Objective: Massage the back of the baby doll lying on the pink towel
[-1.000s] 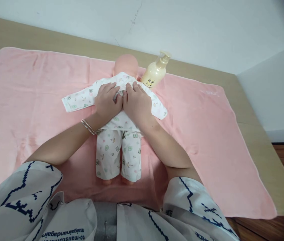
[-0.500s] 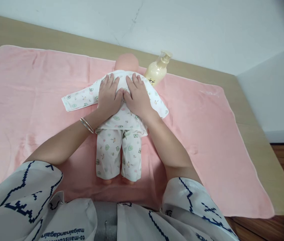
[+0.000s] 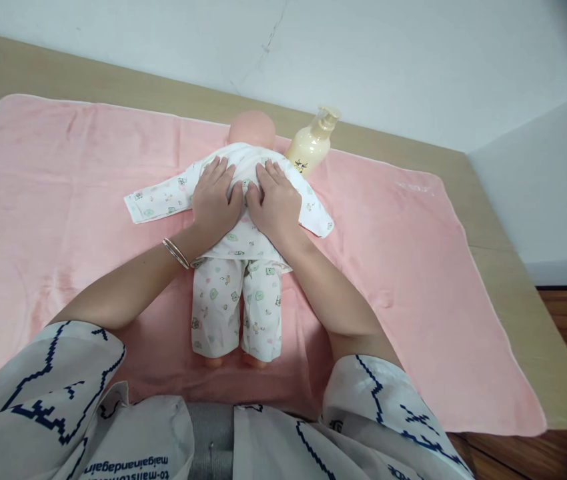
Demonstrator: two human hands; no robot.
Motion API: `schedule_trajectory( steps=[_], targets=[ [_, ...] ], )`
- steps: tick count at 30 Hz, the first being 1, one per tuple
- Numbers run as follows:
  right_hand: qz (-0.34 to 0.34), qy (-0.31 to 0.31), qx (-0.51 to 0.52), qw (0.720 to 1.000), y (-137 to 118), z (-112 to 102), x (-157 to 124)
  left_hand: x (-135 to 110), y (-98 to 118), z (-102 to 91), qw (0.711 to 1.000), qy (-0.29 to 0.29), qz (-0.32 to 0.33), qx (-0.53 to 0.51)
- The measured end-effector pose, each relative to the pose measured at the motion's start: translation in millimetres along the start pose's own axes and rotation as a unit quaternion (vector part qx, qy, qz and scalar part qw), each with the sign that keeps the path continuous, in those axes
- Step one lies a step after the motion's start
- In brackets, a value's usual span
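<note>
A baby doll (image 3: 237,293) in a white printed shirt and trousers lies on a pink towel (image 3: 53,193), its bald head pointing away from me. My left hand (image 3: 215,202) lies flat on the left side of the doll's torso, fingers stretched out. Right beside it, my right hand (image 3: 274,203) rests flat on the right side of the torso, thumbs almost touching. Both palms press on the shirt fabric. A bangle sits on my left wrist.
A cream pump bottle (image 3: 311,143) stands just right of the doll's head. The towel covers a wooden tabletop (image 3: 508,267) set against a white wall. The table's right edge drops to a wood floor.
Both hands slid up the doll's torso with fingers flattening out, then drew back down slightly. The doll and bottle have stayed in place.
</note>
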State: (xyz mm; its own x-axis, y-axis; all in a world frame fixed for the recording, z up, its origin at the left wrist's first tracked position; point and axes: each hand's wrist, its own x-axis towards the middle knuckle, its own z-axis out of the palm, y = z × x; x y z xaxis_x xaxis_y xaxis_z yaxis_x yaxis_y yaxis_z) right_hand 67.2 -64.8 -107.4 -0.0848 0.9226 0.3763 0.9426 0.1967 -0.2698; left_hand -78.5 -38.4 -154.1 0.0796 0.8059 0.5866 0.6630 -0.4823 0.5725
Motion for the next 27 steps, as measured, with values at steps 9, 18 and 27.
schedule_trajectory(
  steps=[9, 18, 27],
  targets=[
    [-0.033, -0.075, -0.028, 0.996, -5, -14, 7, 4, 5, -2.0, 1.000, -0.008, 0.024, -0.005],
    [0.006, -0.043, -0.041, 0.998, -18, -20, -5, 1, 8, -5.2, 0.999, 0.001, 0.031, 0.008],
    [-0.091, -0.114, -0.014, 0.989, 2, -16, 12, 9, 2, -4.4, 0.997, -0.038, 0.073, 0.010]
  ],
)
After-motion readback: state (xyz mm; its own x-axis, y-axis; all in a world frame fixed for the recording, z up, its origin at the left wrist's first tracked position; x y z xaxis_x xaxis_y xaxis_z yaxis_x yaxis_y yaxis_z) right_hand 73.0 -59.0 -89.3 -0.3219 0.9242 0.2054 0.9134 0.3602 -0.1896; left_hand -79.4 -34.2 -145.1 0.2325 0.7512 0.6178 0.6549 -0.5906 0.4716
